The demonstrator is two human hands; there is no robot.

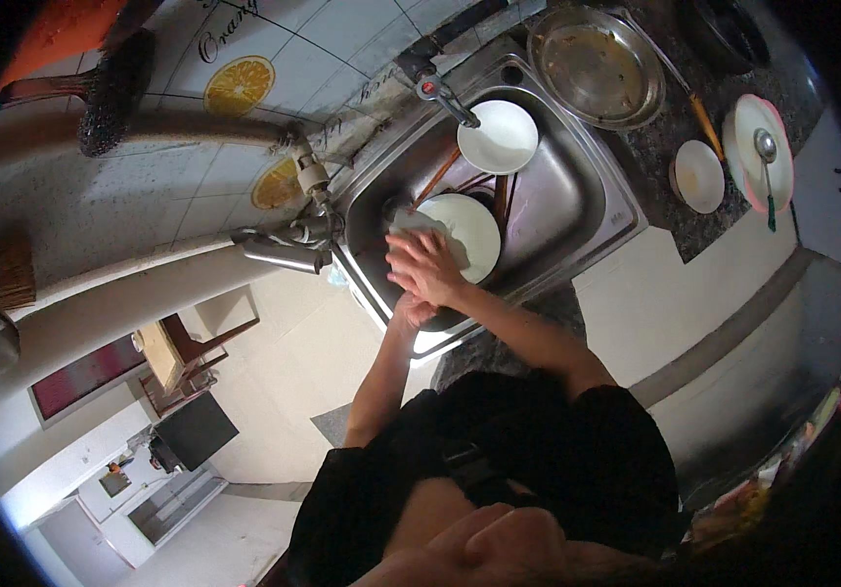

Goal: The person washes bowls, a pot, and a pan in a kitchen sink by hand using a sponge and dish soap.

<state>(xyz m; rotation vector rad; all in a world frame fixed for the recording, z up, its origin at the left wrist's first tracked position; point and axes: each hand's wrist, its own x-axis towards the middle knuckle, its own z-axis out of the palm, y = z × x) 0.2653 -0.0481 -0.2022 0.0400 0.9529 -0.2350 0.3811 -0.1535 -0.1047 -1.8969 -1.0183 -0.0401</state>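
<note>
Both my hands are together over the left part of the steel sink (577,201). My right hand (425,266) lies on top, its fingers stretched out and slightly apart against a greyish-white, flat-looking thing (413,223) whose kind I cannot make out. Under it is my left hand (415,309); its fingers are mostly hidden. Just right of my fingers, a white plate (474,235) lies in the sink, partly covered by the greyish-white thing. A white bowl (499,137) stands farther back under the tap (445,96). Brown chopsticks or handles (502,201) lie between bowl and plate.
On the dark counter to the right are a round metal pan (597,68), a wooden-handled utensil (704,125), a small white bowl (699,176), and a pink-rimmed bowl (777,161) with a spoon (766,147) in it. Pipes (288,252) run left of the sink.
</note>
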